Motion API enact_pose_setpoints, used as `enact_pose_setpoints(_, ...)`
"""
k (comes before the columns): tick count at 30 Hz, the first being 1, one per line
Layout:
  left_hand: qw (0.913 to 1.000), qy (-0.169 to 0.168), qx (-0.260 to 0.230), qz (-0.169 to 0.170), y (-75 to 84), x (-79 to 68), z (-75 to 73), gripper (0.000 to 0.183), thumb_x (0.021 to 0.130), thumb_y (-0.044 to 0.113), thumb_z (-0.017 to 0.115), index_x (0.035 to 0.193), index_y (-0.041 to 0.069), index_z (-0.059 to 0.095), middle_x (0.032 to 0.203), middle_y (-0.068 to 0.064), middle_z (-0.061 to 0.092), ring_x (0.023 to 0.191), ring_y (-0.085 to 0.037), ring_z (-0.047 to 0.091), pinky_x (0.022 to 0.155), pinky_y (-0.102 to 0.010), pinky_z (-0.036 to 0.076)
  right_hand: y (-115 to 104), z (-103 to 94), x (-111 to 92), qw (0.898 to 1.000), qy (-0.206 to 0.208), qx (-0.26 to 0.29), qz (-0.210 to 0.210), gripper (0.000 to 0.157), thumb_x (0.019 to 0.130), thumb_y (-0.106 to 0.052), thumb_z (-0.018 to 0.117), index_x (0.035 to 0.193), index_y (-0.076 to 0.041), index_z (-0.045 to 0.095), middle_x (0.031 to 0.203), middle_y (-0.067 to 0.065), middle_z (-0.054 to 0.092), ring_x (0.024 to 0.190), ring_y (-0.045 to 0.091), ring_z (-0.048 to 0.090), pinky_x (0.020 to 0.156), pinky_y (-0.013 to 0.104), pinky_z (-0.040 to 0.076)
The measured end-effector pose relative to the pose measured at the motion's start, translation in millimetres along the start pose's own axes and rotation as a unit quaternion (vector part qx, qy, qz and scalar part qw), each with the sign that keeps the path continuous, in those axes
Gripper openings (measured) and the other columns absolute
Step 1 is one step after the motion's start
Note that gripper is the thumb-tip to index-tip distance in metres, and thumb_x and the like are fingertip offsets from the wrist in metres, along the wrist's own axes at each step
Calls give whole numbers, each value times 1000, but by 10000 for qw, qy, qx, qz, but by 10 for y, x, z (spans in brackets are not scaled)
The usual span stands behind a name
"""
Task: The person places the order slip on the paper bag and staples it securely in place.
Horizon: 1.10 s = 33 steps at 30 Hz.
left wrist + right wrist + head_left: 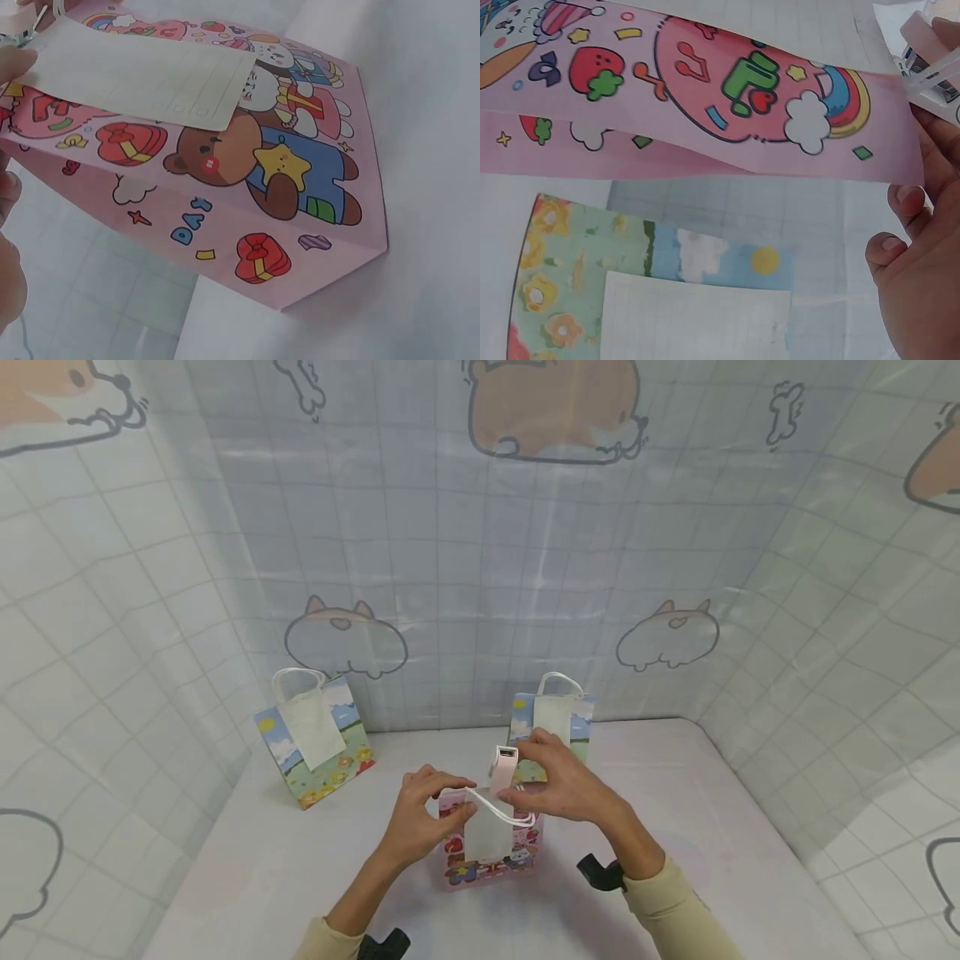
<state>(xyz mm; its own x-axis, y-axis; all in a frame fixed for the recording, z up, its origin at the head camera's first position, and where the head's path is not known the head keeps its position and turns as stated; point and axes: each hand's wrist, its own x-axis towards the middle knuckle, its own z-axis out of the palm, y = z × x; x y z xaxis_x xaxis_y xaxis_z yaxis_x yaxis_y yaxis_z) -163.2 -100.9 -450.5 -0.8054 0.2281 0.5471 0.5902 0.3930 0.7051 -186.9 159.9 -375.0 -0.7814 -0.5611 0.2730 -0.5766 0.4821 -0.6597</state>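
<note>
A pink cartoon-print paper gift bag (pixel 454 870) stands upright at the front middle of the table, with a blank pale card (pixel 487 842) on its front. My left hand (pixel 420 814) pinches the bag's top left rim between thumb and fingers, beside the white cord handle (pixel 491 807). Just over the bag's opening, my right hand (pixel 566 781) holds a small pale pink block (pixel 504 766) with a dark slot in its upper end. Thumb and index finger are on either side of the block. Its lower end overlaps the bag's top. The inside of the bag is hidden.
Behind to the left leans a landscape-print gift bag (pixel 352 718) with a pale card and white handle. A similar landscape-print bag (pixel 582 714) stands behind my right hand. A grid-patterned curtain (pixel 450 568) with cartoon dogs encloses the white table (pixel 300 877).
</note>
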Motion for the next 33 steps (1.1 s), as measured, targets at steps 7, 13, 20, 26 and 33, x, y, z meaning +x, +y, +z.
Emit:
enact_pose_setpoints(7,9987,21,100,-500,4,-78,-14,22,82,30,84,102,31,75,90,22,63,87,-15,47,77,-37,35,15,-50,-45,9996,253,-25,-137,39,85,-45,79,119,-32,67,109,-12,54,104,14,51,86,41,50)
enact_pose_setpoints(13,9973,-55,120,-717,-41,-122,-31,24,81,31,85,102,33,74,90,21,61,90,-19,45,77,-39,37,35,-114,-72,9986,474,-185,-142,40,84,-44,80,119,-31,68,107,-12,55,102,14,51,85,42,49)
enact_pose_setpoints(20,9970,-118,175,-739,-104,-154,-80,23,80,29,85,100,33,74,86,19,60,89,-16,44,76,-39,33,78,-157,-118,9984,542,-184,-8,39,85,-44,79,119,-29,68,107,-12,54,101,13,50,85,42,48)
enact_pose_setpoints(26,9967,-133,230,-764,-143,-157,-105,21,81,33,85,98,34,73,87,18,58,89,-20,44,76,-38,32,121,-214,-174,9977,655,-165,24,42,85,-41,79,122,-25,68,114,-8,57,107,16,52,89,50,49)
enact_pose_setpoints(33,9962,32,349,-795,-202,-147,-147,22,80,31,86,97,33,72,87,18,60,88,-12,43,76,-38,32,224,-261,-264,9968,766,-79,214,49,85,-40,79,129,-20,66,121,-7,57,112,21,52,91,53,48)
